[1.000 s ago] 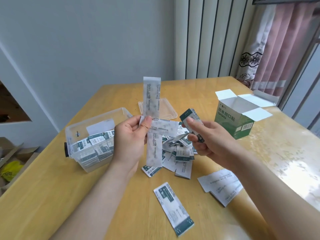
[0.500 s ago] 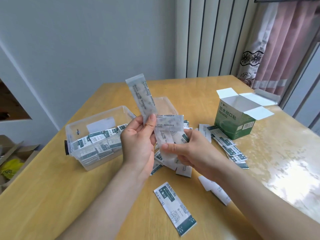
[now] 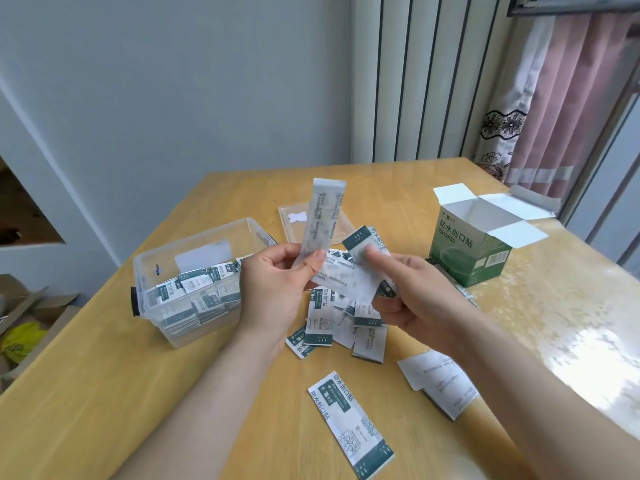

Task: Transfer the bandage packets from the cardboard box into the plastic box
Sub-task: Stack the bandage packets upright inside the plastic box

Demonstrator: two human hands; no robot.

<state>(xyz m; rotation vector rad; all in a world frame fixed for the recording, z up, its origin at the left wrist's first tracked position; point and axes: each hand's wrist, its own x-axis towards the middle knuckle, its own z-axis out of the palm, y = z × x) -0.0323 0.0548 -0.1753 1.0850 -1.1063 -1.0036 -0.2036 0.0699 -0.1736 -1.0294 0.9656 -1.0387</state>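
Left hand: thumb and fingers pinch the lower end of an upright strip packet, which is white with its printed back facing the camera. A second strip lies crosswise between both hands, one end under the left thumb. Can't tell which hand carries it.

Right hand: fingers curled, thumb pressed onto a green-ended packet held just above the crosswise strip. Thumb is motion-blurred.

Below the hands, mid-desk: loose pile of packets, overlapping, mixed face-up and face-down. Single packet lies alone toward the near edge, printed side up. Two white face-down packets sit right of it, partly under the right forearm.

Plastic box: clear, open, toward the desk's left edge, beside the left wrist. It holds packets stacked to about half its height. Its clear lid lies flat behind the hands, toward the far edge.

Cardboard box: green, upright, all top flaps open, toward the right edge, just past the right hand. What's inside isn't visible from this angle.

Desk: light wood. Its right side is glossy, with strong window glare.

Room: plain grey-blue wall behind. White vertical slatted panel at the far corner. Pink curtain with a patterned white edge on the right. On the floor to the left: cardboard scraps and a yellow bag.
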